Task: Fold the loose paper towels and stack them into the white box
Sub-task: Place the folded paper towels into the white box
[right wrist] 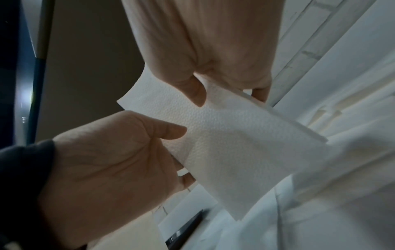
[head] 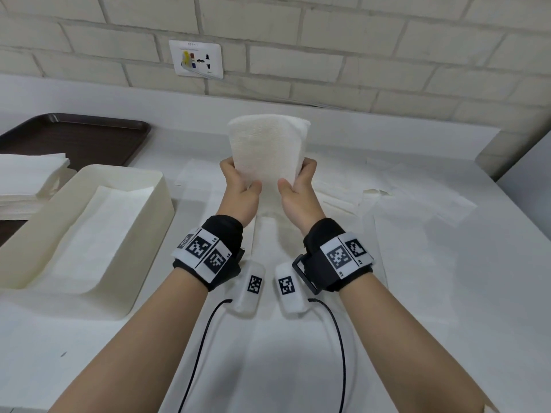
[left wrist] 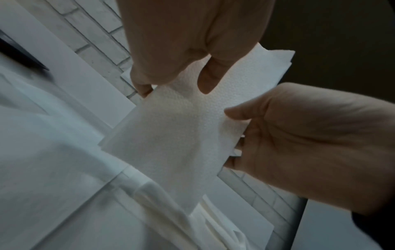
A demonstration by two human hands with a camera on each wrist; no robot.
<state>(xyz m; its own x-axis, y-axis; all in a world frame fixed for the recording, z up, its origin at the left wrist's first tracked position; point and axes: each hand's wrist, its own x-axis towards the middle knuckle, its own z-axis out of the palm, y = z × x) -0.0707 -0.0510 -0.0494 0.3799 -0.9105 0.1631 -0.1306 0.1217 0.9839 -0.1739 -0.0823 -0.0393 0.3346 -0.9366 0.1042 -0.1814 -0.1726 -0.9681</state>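
Observation:
Both hands hold one folded white paper towel (head: 269,153) upright above the middle of the table. My left hand (head: 242,187) pinches its lower left edge, thumb in front and fingers behind. My right hand (head: 293,189) pinches the lower right edge the same way. In the left wrist view the towel (left wrist: 177,135) hangs between the left hand (left wrist: 181,42) and the right hand (left wrist: 310,143). The right wrist view shows the towel (right wrist: 245,143) between the right hand (right wrist: 213,42) and the left hand (right wrist: 107,160). The white box (head: 162,189) stands to the left with a folded towel (head: 98,231) lying in it.
Loose flat paper towels (head: 417,204) cover the table under and to the right of my hands. A stack of towels (head: 29,180) sits at the far left on a dark brown tray (head: 74,135). A brick wall with a socket plate (head: 196,59) runs behind the table.

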